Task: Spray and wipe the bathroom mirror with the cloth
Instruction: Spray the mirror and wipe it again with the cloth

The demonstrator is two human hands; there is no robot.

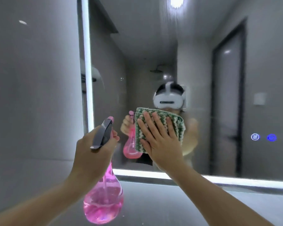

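The left hand (95,149) grips the pink spray bottle (103,198) by its neck, just left of the mirror (153,54), ready to squirt. The right hand (160,137) presses flat, fingers straight, holding the folded green cloth (158,128) on the glass to wipe it

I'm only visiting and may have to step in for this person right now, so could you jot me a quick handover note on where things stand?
Left hand: grips the pink spray bottle by its grey trigger head, held up in front of the mirror; the bottle is partly full.
Right hand: fingers straight, pressing the folded green-and-white cloth flat against the glass, low and left of centre.
Done: wiping is under way; streaks show near the top of the glass, so it looks sprayed.
Left: wipe the rest of the mirror.
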